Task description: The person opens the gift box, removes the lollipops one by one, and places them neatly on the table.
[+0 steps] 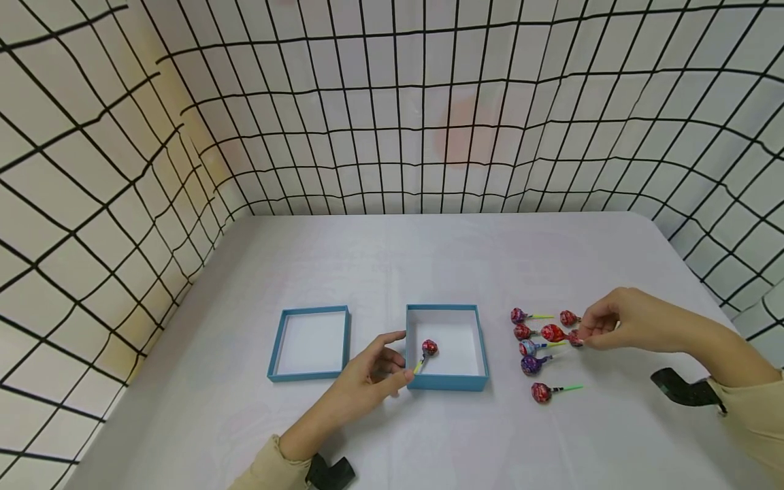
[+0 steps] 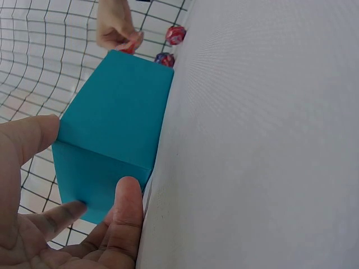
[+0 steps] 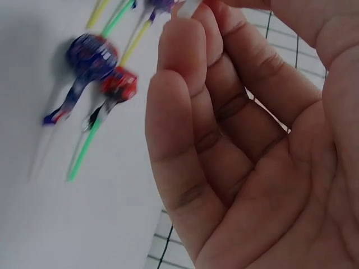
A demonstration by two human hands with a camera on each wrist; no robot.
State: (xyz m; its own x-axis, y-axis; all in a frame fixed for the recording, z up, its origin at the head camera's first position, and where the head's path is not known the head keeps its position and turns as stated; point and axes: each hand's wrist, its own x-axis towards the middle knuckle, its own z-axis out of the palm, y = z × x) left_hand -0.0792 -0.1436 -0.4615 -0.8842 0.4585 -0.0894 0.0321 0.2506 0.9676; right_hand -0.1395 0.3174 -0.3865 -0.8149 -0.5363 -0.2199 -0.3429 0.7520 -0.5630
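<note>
A blue box (image 1: pixel 447 382) with a white inside stands open mid-table, one red lollipop (image 1: pixel 429 348) lying in it with its stick leaning toward the front-left corner. My left hand (image 1: pixel 375 374) touches the box's left side and front-left corner with spread, fairly straight fingers; the left wrist view shows fingertips against the blue wall (image 2: pixel 120 106). On the right, my right hand (image 1: pixel 612 323) pinches a lollipop by its white stick (image 3: pixel 189 8) over the group; its red head (image 1: pixel 553 333) points left. Beneath and around lie several wrapped lollipops, including a purple one (image 1: pixel 531 365).
The matching blue lid (image 1: pixel 309 376) lies inside-up left of the box. Nearest the front of the group is a red lollipop with a green stick (image 1: pixel 542 393). Black grid netting (image 1: pixel 422 129) surrounds the white table (image 1: pixel 392 265) at the back and sides.
</note>
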